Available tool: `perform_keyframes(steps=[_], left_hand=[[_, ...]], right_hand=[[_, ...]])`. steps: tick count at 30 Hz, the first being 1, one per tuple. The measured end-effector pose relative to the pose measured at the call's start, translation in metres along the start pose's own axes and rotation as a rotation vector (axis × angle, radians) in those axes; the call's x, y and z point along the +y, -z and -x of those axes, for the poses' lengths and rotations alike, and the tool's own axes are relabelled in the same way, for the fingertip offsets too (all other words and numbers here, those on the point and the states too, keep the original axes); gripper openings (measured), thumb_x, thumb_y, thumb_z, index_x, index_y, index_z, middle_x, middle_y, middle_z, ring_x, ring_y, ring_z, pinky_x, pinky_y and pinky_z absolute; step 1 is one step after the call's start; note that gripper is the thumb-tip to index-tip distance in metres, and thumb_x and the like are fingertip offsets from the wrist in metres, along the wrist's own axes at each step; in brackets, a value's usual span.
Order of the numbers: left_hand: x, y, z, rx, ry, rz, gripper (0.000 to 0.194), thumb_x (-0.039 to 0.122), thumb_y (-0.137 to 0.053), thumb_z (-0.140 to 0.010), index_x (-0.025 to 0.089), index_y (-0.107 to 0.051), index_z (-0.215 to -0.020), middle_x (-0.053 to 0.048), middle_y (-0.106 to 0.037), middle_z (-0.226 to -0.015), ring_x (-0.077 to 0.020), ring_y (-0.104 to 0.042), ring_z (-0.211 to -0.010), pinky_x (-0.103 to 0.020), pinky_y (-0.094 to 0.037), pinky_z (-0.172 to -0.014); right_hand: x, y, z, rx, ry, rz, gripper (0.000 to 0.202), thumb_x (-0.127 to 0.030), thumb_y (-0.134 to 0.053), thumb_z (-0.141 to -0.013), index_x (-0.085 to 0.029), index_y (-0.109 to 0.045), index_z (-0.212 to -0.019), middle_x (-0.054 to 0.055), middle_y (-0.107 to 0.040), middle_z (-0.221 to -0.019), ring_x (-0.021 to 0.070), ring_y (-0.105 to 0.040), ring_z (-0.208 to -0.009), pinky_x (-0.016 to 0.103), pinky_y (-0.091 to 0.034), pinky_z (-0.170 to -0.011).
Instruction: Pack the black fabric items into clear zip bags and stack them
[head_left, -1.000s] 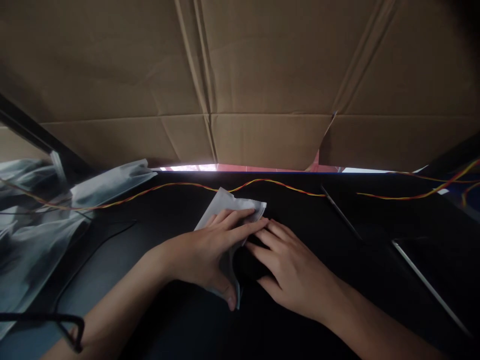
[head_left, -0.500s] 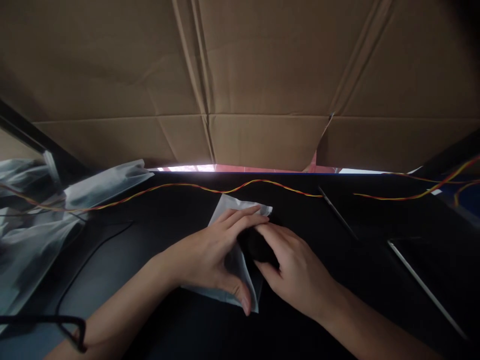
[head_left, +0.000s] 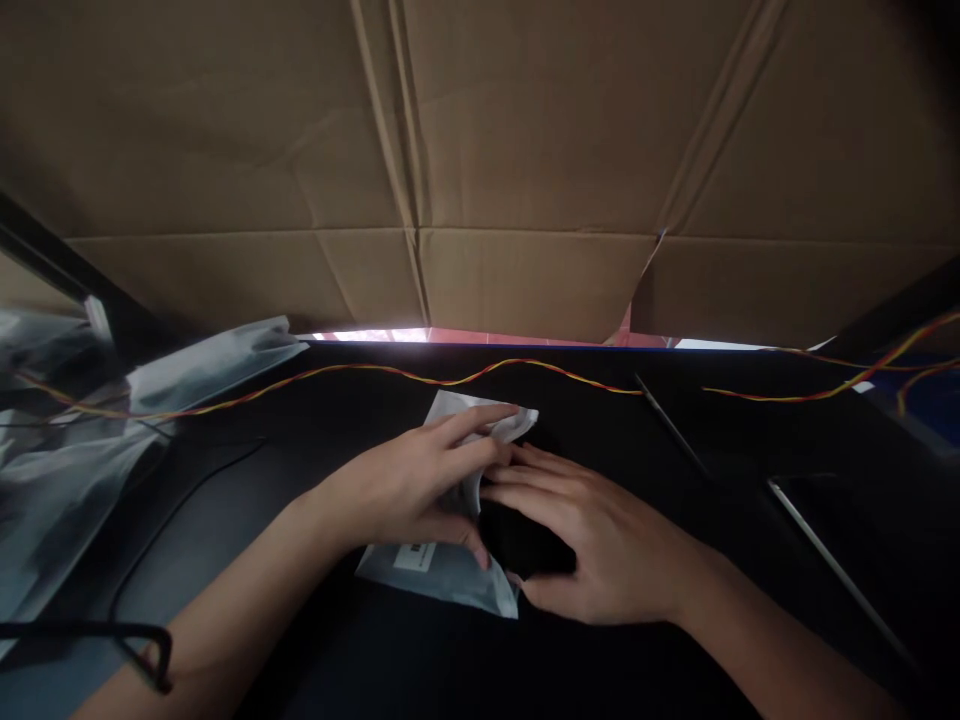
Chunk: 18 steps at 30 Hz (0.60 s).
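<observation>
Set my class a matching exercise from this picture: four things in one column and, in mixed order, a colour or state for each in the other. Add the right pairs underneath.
Column one
1. Twisted wire
2. Cardboard
3. Bag in the middle
4. Table

Column two
A. Pale, with the left hand on it
B. Black
C. Red and yellow
D. Brown, with creases

Right pairs: 1-C, 2-D, 3-A, 4-B
</observation>
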<state>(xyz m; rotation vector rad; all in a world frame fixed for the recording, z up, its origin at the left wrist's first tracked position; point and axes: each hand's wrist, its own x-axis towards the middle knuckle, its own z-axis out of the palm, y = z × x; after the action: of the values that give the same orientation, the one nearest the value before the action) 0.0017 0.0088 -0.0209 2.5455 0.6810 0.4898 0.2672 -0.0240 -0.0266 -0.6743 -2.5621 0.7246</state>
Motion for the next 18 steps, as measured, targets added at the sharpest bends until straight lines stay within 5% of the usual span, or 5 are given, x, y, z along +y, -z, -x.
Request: perform_keyframes(steps=[6, 9, 13, 18], left_hand=[[0.002, 0.001, -0.002, 0.074, 0.039, 0.058, 0.058, 0.06, -0.09, -0.083, 0.025, -0.056, -0.114, -0.019, -0.053, -0.163, -0.0389, -0.065, -0.14, -0.053, -0.064, -0.106], [0.001, -0.001, -0.001, 0.093, 0.044, 0.027, 0.061, 0.064, -0.089, -0.083, 0.024, -0.053, -0.112, -0.02, -0.054, -0.162, -0.0403, -0.066, -0.139, -0.054, -0.066, -0.102], [0.0, -0.001, 0.0, 0.096, 0.045, -0.011, 0.063, 0.069, -0.087, -0.081, 0.023, -0.052, -0.108, -0.022, -0.054, -0.161, -0.0422, -0.065, -0.139, -0.053, -0.067, -0.098], [-0.002, -0.003, -0.001, 0.113, -0.006, 0.018, 0.072, 0.073, -0.091, -0.073, 0.023, -0.057, -0.111, -0.023, -0.059, -0.157, -0.0421, -0.064, -0.141, -0.053, -0.063, -0.106]], right_hand=[[0.001, -0.019, -0.002, 0.267, -0.079, -0.053, 0.046, -0.02, -0.086, -0.089, -0.023, -0.062, -0.128, 0.007, -0.079, -0.129, 0.0253, -0.077, -0.121, 0.043, -0.061, -0.109], [0.0, -0.025, -0.003, 0.398, -0.082, -0.017, 0.034, -0.024, -0.086, -0.091, -0.022, -0.067, -0.118, 0.009, -0.079, -0.128, 0.0269, -0.076, -0.117, 0.043, -0.065, -0.099], [-0.003, -0.015, -0.002, 0.181, -0.029, 0.1, 0.015, -0.025, -0.087, -0.09, -0.021, -0.078, -0.101, 0.009, -0.077, -0.125, 0.0282, -0.073, -0.118, 0.046, -0.062, -0.103], [-0.015, 0.001, 0.004, -0.133, -0.038, -0.01, 0.038, -0.03, -0.075, -0.096, -0.022, -0.075, -0.133, 0.007, -0.069, -0.155, 0.0304, -0.047, -0.159, 0.05, -0.026, -0.138]])
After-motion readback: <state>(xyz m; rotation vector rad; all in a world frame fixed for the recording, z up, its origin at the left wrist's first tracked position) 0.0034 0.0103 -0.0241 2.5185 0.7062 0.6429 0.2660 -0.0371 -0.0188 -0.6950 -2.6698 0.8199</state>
